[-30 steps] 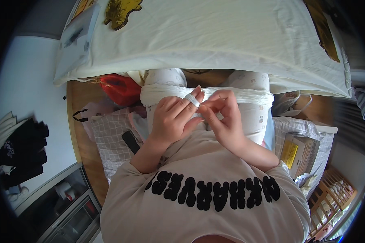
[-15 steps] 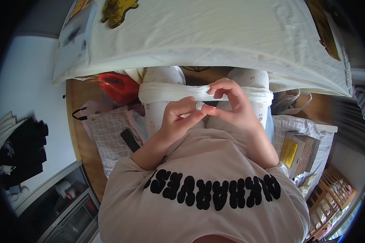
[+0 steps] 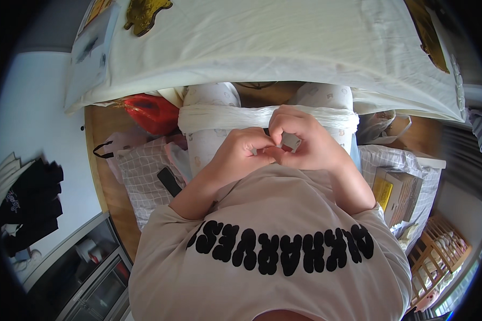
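Observation:
A skein of white yarn is stretched around both my knees, over light patterned trousers. In front of it, above my lap, my two hands meet at the fingertips. My left hand is closed in a pinch, its fingertips against those of my right. A small white bit of yarn showed there a moment ago, but fingers now cover it. My right hand is curled, thumb and index finger bent toward the left fingertips. Whatever it grips is hidden.
A table with a white cloth lies ahead, a gold foil piece on it. To the left are a red shiny bag and a dark phone. Boxes or books and a wooden rack stand at right.
My right hand's raised fingers have curled down toward the left. Both hands are closer together, covering the white bit between them. The view has shifted slightly.

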Available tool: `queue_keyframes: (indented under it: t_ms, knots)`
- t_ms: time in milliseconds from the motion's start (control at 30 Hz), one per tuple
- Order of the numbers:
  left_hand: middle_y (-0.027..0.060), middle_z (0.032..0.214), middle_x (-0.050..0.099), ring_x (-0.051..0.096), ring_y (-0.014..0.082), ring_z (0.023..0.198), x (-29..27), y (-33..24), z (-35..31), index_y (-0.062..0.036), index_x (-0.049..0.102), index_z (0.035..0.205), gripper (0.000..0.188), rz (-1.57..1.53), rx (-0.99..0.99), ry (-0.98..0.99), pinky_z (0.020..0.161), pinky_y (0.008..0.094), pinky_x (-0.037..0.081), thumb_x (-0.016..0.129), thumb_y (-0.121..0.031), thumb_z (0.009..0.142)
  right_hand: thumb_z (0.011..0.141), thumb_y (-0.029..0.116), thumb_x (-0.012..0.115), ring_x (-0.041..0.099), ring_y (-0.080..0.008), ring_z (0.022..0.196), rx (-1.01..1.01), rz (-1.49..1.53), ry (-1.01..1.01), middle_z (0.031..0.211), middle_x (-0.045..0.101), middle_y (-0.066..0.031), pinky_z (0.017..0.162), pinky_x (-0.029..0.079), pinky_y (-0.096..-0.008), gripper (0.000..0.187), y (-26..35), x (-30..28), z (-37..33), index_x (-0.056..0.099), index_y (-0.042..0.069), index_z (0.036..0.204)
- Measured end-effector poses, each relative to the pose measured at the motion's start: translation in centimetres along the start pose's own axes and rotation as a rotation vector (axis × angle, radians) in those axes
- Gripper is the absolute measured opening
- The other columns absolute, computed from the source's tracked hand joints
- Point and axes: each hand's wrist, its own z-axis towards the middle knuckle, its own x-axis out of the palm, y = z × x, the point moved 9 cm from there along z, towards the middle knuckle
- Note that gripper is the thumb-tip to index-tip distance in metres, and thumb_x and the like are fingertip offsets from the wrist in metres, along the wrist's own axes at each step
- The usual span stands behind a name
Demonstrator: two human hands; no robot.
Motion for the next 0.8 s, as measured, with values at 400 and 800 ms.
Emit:
queue_keyframes:
  t_ms: [400,800]
  knots:
    - [0.0047,0.075,0.070,0.061,0.0056,0.070,-2.5,0.9,-0.1,-0.0040,0.052,0.087,0.028,-0.317,-0.094,-0.100,0.063,0.0213,0.046,0.078,-0.002,0.078,0.087,0.009,0.062,0.050,-0.0175,0.090,0.118,0.363,-0.106,0.095,0.055,-0.0062,0.080,0.041,-0.0325,0.010,-2.3,-1.2,-0.6,0.056,0.004,0.094]
    - [-0.0004,0.077,0.058,0.057,0.0054,0.068,-1.8,4.4,-0.7,-0.0058,0.049,0.089,0.033,-0.293,-0.114,-0.180,0.060,0.0197,0.045,0.079,-0.003,0.076,0.079,0.008,0.077,0.064,-0.0219,0.089,0.144,0.188,-0.090,0.092,0.069,-0.0083,0.077,0.051,-0.0331,0.021,-1.9,-2.4,-3.0,0.073,0.005,0.100]
